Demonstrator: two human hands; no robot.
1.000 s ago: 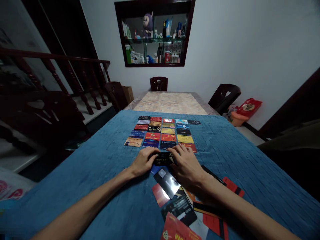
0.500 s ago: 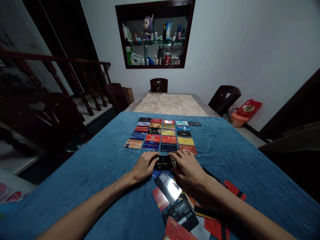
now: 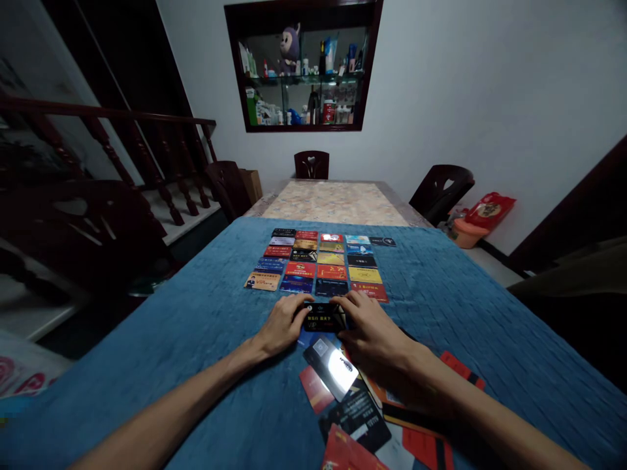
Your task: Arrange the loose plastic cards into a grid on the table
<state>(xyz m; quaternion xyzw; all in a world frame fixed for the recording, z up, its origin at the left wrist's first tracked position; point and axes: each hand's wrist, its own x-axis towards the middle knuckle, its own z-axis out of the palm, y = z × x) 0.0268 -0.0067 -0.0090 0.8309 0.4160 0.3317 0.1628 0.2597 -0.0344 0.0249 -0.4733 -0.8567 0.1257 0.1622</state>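
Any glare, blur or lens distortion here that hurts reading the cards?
Head view: glare whites out the glossy black card below the hands; room dim; wide-angle bending at the edges; grid cards too small to read; black card between both hands fairly sharp.

The bench is covered by a blue cloth (image 3: 196,326), matt and wrinkled. The loose cards (image 3: 329,365) are seen as glossy plastic, and the bare bench top (image 3: 333,202) looks like smooth stone.

Both forearms extended forward, converging at centre. Left hand (image 3: 281,324) palm down, fingers curled inward, fingertips pinching. Right hand (image 3: 372,329) palm down, mirrors it, fingers bent, thumb tucked toward left hand.
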